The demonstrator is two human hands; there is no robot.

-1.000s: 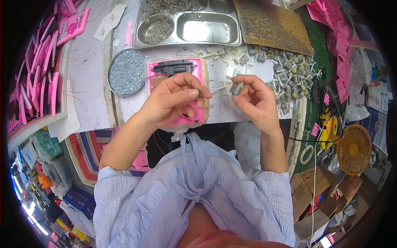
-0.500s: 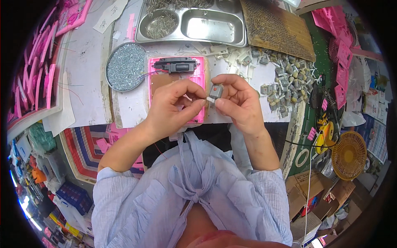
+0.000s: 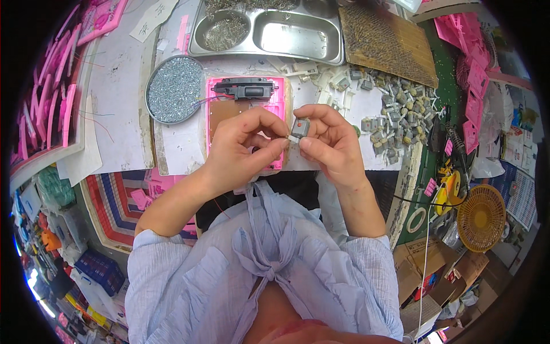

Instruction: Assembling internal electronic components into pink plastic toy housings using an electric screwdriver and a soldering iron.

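My right hand (image 3: 335, 146) pinches a small grey block (image 3: 300, 127) with an orange dot on its face, between thumb and fingers. A small white piece (image 3: 294, 139) sticks out of the block's lower end. My left hand (image 3: 243, 149) is closed, its thumb and index fingertips meeting at that white piece. Both hands are held over the near part of a pink plastic casing (image 3: 278, 97), which lies on the table and is partly hidden by my left hand. Across the casing's far end lies a black rectangular unit (image 3: 243, 89) with thin wires, beside a brown panel (image 3: 223, 109).
A round dish of small silvery screws (image 3: 173, 90) stands left of the casing. Beyond is a steel compartment tray (image 3: 269, 55) with metal bits. Right lie loose grey blocks (image 3: 401, 114), white plastic pieces (image 3: 329, 86) and a bristly brown board (image 3: 389, 43). Pink parts (image 3: 54, 97) fill a box far left.
Hands, grey block and white piece keep almost the same pose. The whole view has shifted very slightly.
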